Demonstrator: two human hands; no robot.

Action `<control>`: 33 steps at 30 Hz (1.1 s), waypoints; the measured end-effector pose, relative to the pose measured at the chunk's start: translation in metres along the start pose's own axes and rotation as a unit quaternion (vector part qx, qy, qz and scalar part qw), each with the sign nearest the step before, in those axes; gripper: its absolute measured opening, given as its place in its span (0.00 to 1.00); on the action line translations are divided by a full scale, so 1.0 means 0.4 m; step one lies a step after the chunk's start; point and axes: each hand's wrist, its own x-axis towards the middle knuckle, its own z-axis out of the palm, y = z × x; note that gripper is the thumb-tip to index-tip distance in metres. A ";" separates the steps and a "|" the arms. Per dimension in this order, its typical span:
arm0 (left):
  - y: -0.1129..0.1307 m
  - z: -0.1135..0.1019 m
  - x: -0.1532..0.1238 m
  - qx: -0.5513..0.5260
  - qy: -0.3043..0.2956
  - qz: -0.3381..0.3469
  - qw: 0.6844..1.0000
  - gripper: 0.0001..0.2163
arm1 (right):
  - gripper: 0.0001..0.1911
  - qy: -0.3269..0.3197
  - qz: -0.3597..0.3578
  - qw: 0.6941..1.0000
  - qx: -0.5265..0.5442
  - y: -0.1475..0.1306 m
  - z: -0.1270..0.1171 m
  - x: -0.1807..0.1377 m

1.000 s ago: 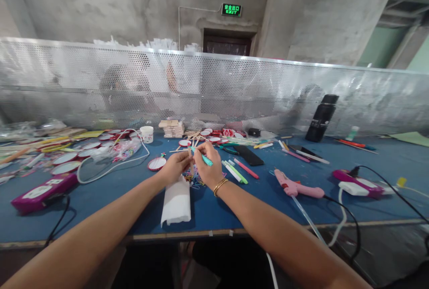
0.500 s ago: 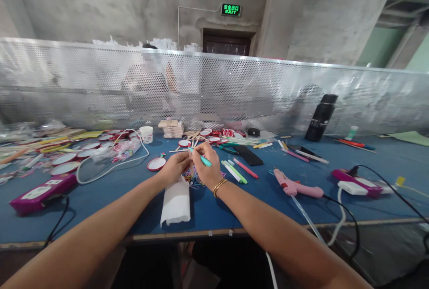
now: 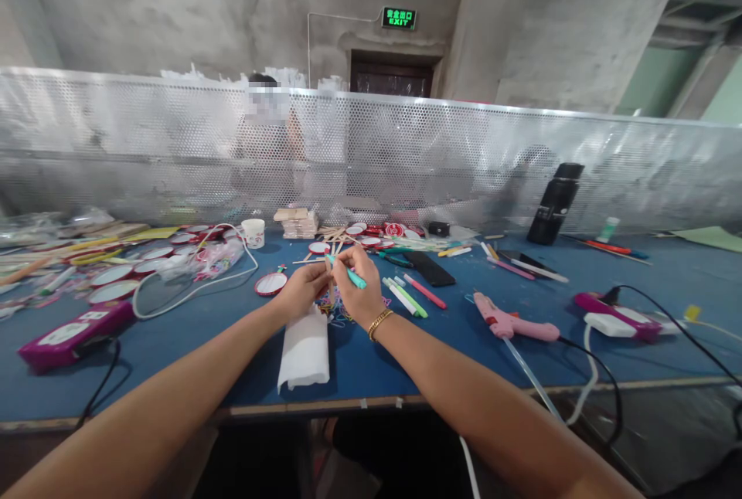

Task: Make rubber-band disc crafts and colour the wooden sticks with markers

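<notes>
My right hand [image 3: 362, 294] is closed around a teal marker [image 3: 355, 279], its tip angled up and left toward my left hand. Between the closed fingers of my left hand [image 3: 301, 290] is a thin wooden craft stick [image 3: 331, 288], upright, with red at its top. The marker's tip is at the stick's upper part; whether they touch I cannot tell. Under my left wrist lies a folded white paper towel [image 3: 304, 352]. Colourful loops like rubber bands [image 3: 346, 315] lie beneath my hands. A red-rimmed round disc [image 3: 270, 283] sits left of them.
Right of my hands are green and pink markers [image 3: 425, 290], a black phone [image 3: 430, 267] and a pink glue gun [image 3: 515, 324]. Behind stand a paper cup [image 3: 253, 232], stacked wooden pieces [image 3: 296, 222] and a black bottle [image 3: 555, 204]. A perforated metal screen [image 3: 394, 151] closes the table's back.
My hands, the marker and the stick hold almost the same pose. Behind the screen, the person has shifted slightly to the right.
</notes>
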 end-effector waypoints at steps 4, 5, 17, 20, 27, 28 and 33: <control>0.003 0.002 0.000 -0.010 0.001 0.000 1.000 0.21 | 0.06 -0.006 -0.001 1.000 -0.003 0.003 0.001 -0.001; 0.004 0.001 0.000 -0.006 0.001 0.000 1.000 0.21 | 0.06 -0.005 0.001 1.000 -0.005 0.005 0.000 0.000; -0.002 -0.001 0.001 -0.012 0.002 -0.001 1.000 0.21 | 0.05 -0.007 0.003 1.000 0.004 -0.003 -0.001 -0.001; -0.003 -0.001 0.001 -0.012 0.007 0.002 1.000 0.20 | 0.06 -0.011 0.001 1.000 0.008 -0.003 -0.001 -0.002; 0.008 -0.006 0.000 0.016 0.005 0.008 1.000 0.21 | 0.05 0.006 0.011 1.000 -0.009 0.010 -0.003 0.004; 0.009 -0.006 0.000 0.018 0.005 0.010 1.000 0.21 | 0.05 0.006 0.011 1.000 -0.007 0.010 -0.002 0.004; 0.005 -0.004 -0.001 0.009 0.000 0.007 1.000 0.21 | 0.06 -0.007 0.009 1.000 0.009 0.001 -0.001 0.002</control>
